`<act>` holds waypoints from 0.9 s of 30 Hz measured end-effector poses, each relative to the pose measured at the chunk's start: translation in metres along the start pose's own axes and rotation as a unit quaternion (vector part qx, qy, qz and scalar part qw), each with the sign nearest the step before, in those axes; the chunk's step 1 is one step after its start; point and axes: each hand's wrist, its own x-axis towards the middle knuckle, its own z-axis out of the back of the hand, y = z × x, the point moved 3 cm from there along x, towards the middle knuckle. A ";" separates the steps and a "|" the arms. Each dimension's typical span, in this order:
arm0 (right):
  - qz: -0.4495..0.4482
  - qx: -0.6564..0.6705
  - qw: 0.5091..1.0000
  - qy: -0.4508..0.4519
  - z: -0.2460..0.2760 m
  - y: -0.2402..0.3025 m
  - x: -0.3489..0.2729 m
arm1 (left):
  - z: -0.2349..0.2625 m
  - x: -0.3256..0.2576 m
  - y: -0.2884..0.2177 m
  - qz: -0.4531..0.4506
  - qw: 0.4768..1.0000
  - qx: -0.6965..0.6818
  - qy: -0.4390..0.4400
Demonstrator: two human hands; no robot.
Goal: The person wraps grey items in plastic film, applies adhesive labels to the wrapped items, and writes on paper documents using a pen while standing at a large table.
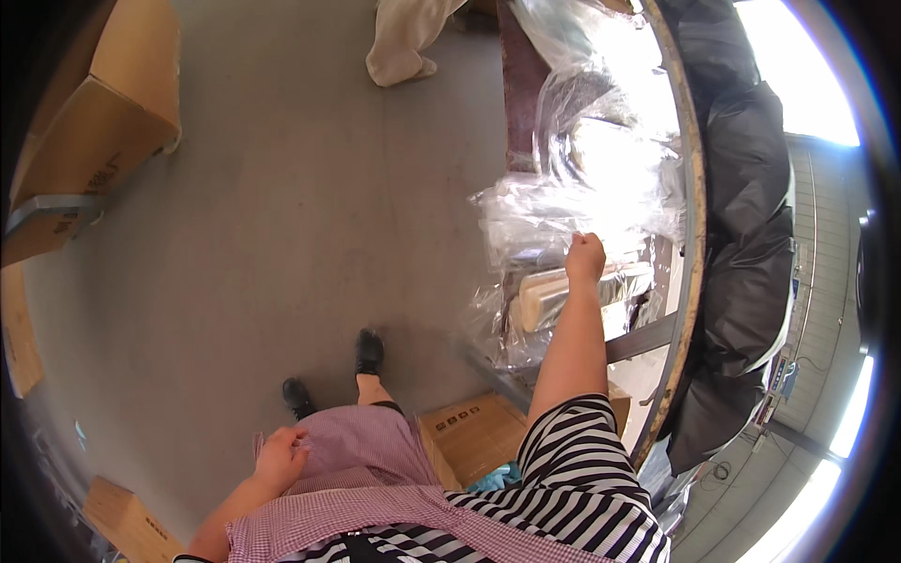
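Note:
My right arm stretches out over a stack of clear plastic bags (530,211) on a dark board at the right. My right hand (586,258) is closed, its fingers pinching the edge of a clear plastic bag; strong glare hides how much it has hold of. Just nearer lies a cream-coloured folded bundle (540,302) in clear wrapping. My left hand (282,457) is beside my pink checked apron (347,446), fingers loosely bent and apart, holding nothing.
A cardboard box (474,433) stands beneath the rack at my right, with light-blue plastic (496,477) by it. Black padded bundles (741,235) lie beyond the rack's worn edge (694,216). Large cartons (103,131) stand at the far left, and pale cloth (405,42) hangs ahead.

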 end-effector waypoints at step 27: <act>0.330 0.421 0.844 0.026 0.308 0.275 -0.172 | 0.042 0.117 -0.289 -0.407 0.867 -0.239 -0.157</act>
